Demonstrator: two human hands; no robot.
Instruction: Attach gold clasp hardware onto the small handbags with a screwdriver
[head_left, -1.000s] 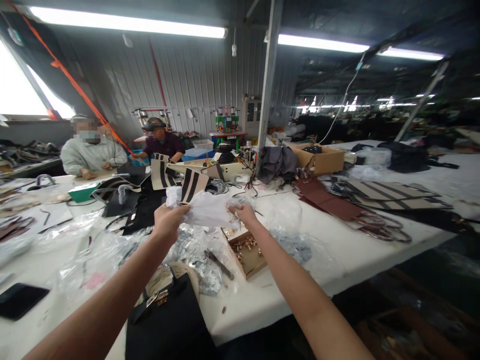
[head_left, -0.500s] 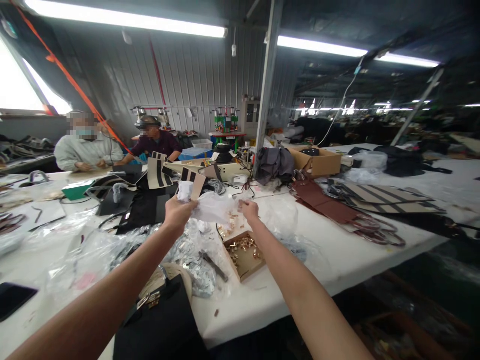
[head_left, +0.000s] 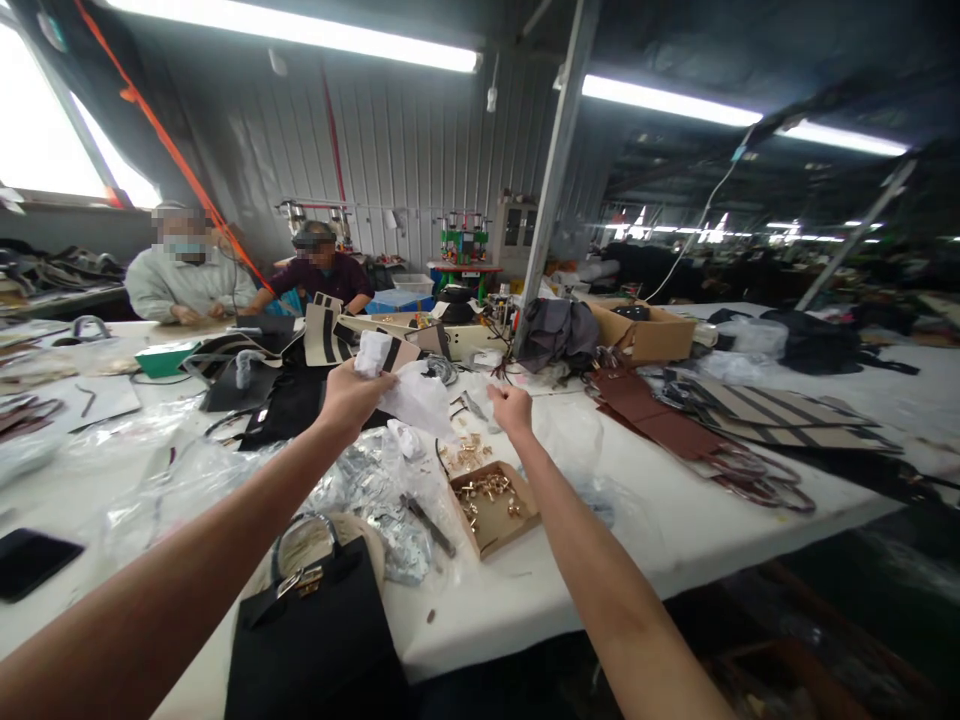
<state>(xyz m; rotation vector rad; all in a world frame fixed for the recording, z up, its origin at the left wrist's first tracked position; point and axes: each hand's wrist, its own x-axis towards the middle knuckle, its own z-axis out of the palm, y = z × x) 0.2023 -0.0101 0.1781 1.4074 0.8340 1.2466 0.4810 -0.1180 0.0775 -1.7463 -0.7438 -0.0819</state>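
Note:
My left hand (head_left: pixel 351 398) is closed around a bunched white paper wrap (head_left: pixel 373 353), and a loose white sheet (head_left: pixel 420 400) hangs from it to the right. A beige piece (head_left: pixel 403 358) shows just behind those fingers. To the right, my right hand (head_left: pixel 512 408) has its fingers pinched together; what they hold, if anything, is too small to make out. Beneath the hands lies a shallow cardboard tray (head_left: pixel 514 535) with gold-coloured metal fittings (head_left: pixel 487 488). More gold fittings (head_left: pixel 466 452) are loose on the table behind it. A black handbag (head_left: pixel 315 630) stands close to me.
Crumpled clear plastic and silvery pieces (head_left: pixel 397 540) cover the table left of the tray. Brown bag panels (head_left: pixel 660 415) and striped panels (head_left: pixel 780 405) lie right. A phone (head_left: pixel 34 562) is far left. Two people (head_left: pixel 191 280) work across the table; a metal post (head_left: pixel 551 180) rises behind it.
My right hand has moved slightly right, and a gap now shows between it and the white sheet. The sheet droops lower from my left hand. The whole view has shifted a little.

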